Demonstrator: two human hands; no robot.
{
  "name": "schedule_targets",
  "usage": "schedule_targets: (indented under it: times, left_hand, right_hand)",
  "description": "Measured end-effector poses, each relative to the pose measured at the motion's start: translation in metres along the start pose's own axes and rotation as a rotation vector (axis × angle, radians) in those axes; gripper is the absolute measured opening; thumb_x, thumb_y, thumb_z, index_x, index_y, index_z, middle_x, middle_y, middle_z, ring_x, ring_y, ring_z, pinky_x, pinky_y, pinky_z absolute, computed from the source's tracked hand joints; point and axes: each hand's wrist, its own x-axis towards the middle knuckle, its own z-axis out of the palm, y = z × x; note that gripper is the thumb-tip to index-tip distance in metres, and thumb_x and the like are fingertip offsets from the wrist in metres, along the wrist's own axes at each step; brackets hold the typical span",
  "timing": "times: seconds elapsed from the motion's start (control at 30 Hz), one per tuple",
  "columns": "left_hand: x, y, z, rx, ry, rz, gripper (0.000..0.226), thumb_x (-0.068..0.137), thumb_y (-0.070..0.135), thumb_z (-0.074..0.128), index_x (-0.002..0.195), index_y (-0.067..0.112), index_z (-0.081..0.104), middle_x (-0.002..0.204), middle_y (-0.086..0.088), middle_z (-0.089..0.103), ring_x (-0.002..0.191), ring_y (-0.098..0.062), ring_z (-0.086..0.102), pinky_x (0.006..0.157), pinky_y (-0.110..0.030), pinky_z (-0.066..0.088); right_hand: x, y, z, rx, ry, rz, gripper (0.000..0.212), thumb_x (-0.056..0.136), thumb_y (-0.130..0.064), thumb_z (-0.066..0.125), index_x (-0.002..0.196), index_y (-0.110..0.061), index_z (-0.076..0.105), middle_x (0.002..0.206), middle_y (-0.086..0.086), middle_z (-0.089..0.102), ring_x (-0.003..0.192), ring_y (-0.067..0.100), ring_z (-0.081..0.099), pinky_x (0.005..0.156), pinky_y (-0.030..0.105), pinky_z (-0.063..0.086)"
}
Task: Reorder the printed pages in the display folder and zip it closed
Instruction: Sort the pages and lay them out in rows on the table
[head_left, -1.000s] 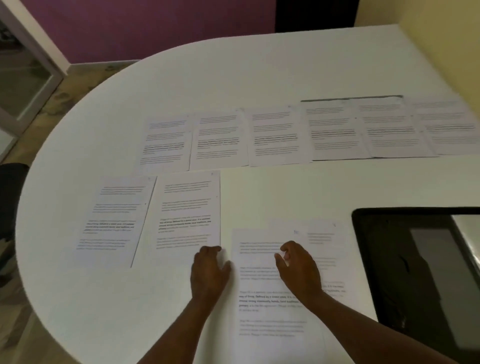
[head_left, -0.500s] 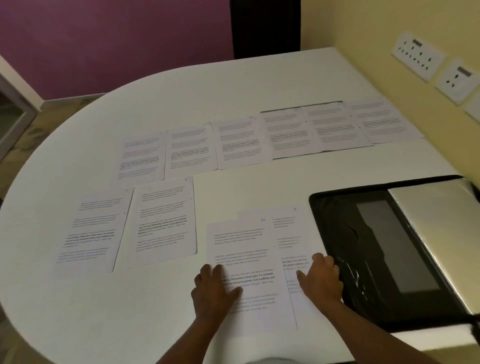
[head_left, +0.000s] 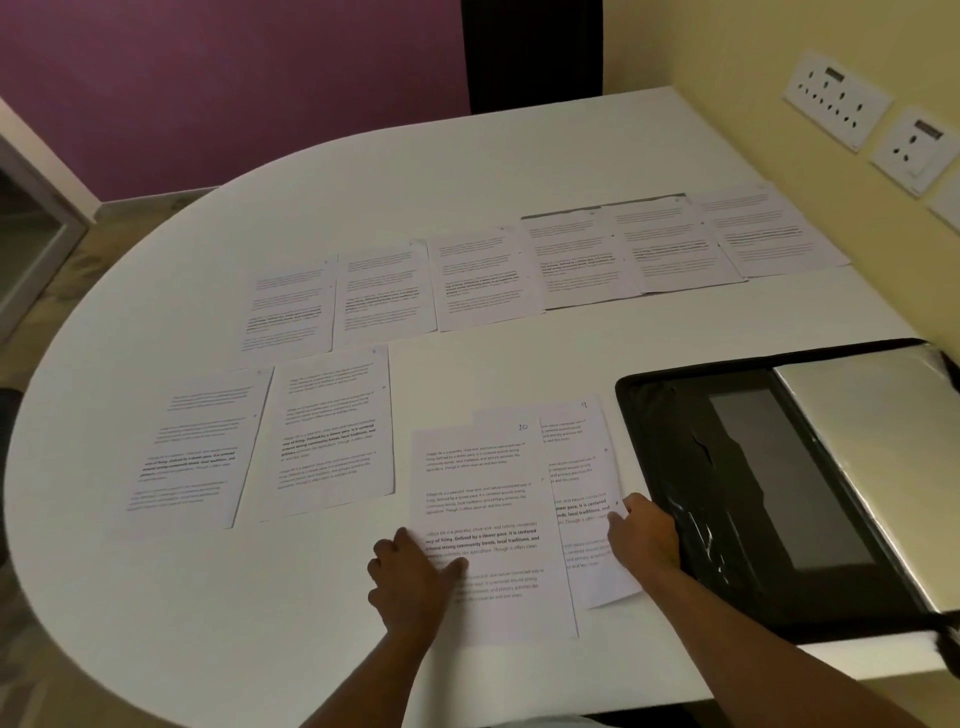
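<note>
While both hands press flat-fingered, left hand (head_left: 415, 577) on page 10 (head_left: 483, 499), right hand (head_left: 644, 540) on page 9 (head_left: 576, 467), loose sheets could slide and shuffle.

Two bare forearms in view from the bottom edge, no sleeves visible up to the frame border. Left hand (head_left: 415, 582) bare: no glove, no ring, no watch or band at the wrist. Right hand (head_left: 644, 538) likewise bare, wrist uncovered, nothing worn on the fingers that can be made out. No tattoos or markings visible. Nails too small and dim to tell. Rest of the person is out of frame.
</note>
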Motion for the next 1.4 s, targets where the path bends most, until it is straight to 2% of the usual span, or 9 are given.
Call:
schedule_targets:
  times: [0.2,0.33,0.43,0.6,0.73,0.87,1.0,1.1,1.4]
  left_hand:
    - [0.016,0.003,-0.008,-0.163,-0.061,-0.125,0.090,0.057,0.037,0.091,0.124,0.001,0.043,0.123,-0.020,0.045,0.117,-0.040,0.046,0.094,-0.046,0.044]
    - [0.025,0.002,-0.006,-0.231,-0.132,-0.145,0.081,0.055,0.034,0.091,0.113,0.006,0.043,0.113,-0.012,0.055,0.105,-0.034,0.057,0.089,-0.045,0.051]
    - [0.027,0.003,-0.005,-0.231,-0.167,-0.143,0.064,0.059,0.033,0.087,0.104,0.012,0.047,0.099,-0.002,0.060,0.094,-0.028,0.062,0.082,-0.041,0.053]
    - [0.027,0.013,-0.015,-0.352,-0.105,0.045,0.005,0.086,0.020,0.065,0.085,0.019,0.060,0.084,0.004,0.065,0.080,-0.021,0.062,0.074,-0.033,0.052]
    - [0.034,0.025,-0.042,-0.580,-0.103,0.168,0.014,0.091,0.016,0.062,0.095,0.029,0.065,0.087,0.008,0.070,0.085,-0.016,0.068,0.071,-0.028,0.051]
    - [0.050,0.027,-0.066,-0.886,-0.158,0.026,0.012,0.089,0.014,0.066,0.095,0.023,0.070,0.090,-0.002,0.075,0.086,-0.023,0.071,0.082,-0.040,0.057]
    - [0.057,0.023,-0.087,-1.158,-0.252,-0.111,0.015,0.093,0.007,0.061,0.105,0.015,0.066,0.096,-0.007,0.074,0.089,-0.026,0.071,0.081,-0.039,0.057]
    - [0.064,0.010,-0.093,-1.161,-0.226,-0.155,0.016,0.093,0.010,0.061,0.108,0.016,0.064,0.099,-0.005,0.073,0.092,-0.026,0.069,0.082,-0.040,0.056]
    - [0.087,-0.055,-0.097,-1.093,-0.185,-0.330,0.023,0.093,0.010,0.061,0.116,0.009,0.062,0.104,-0.012,0.072,0.094,-0.034,0.069,0.088,-0.052,0.054]
  right_hand:
    - [0.001,-0.003,-0.008,0.002,-0.018,-0.019,0.019,0.094,-0.016,0.061,0.109,-0.005,0.058,0.114,0.012,0.065,0.095,0.022,0.066,0.064,0.018,0.048]
    - [0.002,-0.001,-0.011,0.055,-0.036,-0.002,0.019,0.095,-0.015,0.059,0.110,-0.003,0.058,0.115,0.013,0.064,0.096,0.023,0.064,0.052,0.011,0.038]
    - [0.003,0.004,-0.013,0.079,-0.035,-0.010,0.018,0.096,-0.016,0.058,0.108,-0.004,0.059,0.114,0.013,0.065,0.096,0.023,0.064,0.053,0.011,0.038]
    - [0.005,0.009,-0.022,0.138,0.017,-0.071,0.013,0.095,-0.019,0.059,0.101,-0.007,0.060,0.113,0.012,0.067,0.093,0.021,0.064,0.056,0.013,0.040]
    - [0.013,-0.004,-0.040,0.158,0.101,-0.153,0.015,0.096,-0.020,0.058,0.103,-0.007,0.061,0.106,0.010,0.067,0.081,0.013,0.059,0.053,0.013,0.037]
    - [0.028,-0.025,-0.055,0.209,0.166,-0.181,0.017,0.097,-0.018,0.056,0.104,-0.004,0.063,0.100,0.009,0.066,0.068,0.005,0.052,0.051,0.014,0.034]
    - [0.048,-0.054,-0.053,0.264,0.123,-0.159,0.021,0.098,-0.020,0.056,0.109,-0.003,0.062,0.104,0.011,0.065,0.079,0.016,0.056,0.052,0.018,0.036]
    - [0.063,-0.077,-0.041,0.335,0.067,-0.126,0.025,0.098,-0.022,0.056,0.114,-0.004,0.062,0.113,0.012,0.065,0.088,0.020,0.058,0.064,0.025,0.045]
    - [0.092,-0.127,-0.002,0.285,-0.048,-0.134,0.029,0.098,-0.026,0.054,0.119,-0.007,0.062,0.116,0.010,0.065,0.090,0.019,0.055,0.075,0.026,0.039]
